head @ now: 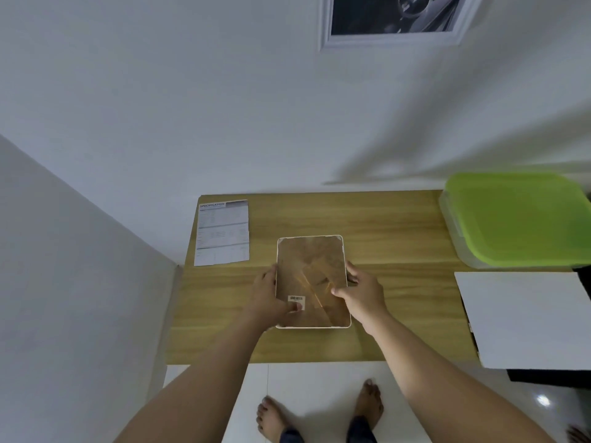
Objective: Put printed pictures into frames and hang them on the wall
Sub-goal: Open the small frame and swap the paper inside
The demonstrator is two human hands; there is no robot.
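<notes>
Frame [311,270]: back side up, over the middle of the tabletop [383,225]; whether it rests there or is lifted I cannot tell.
Look: brown backing, thin white rim, rounded corners, barcode sticker [296,298] near the lower edge.
Left hand [267,295]: grip pinching the left edge, thumb on the sticker.
Right hand [364,294]: grip pinching the right edge, thumb on the backing.
Why: probably steadied from both sides, back up, to open the backing for a print.
Nearby: printed sheet [223,232] to the left, white card [524,318] to the right, one framed picture [393,17] on the wall.
</notes>
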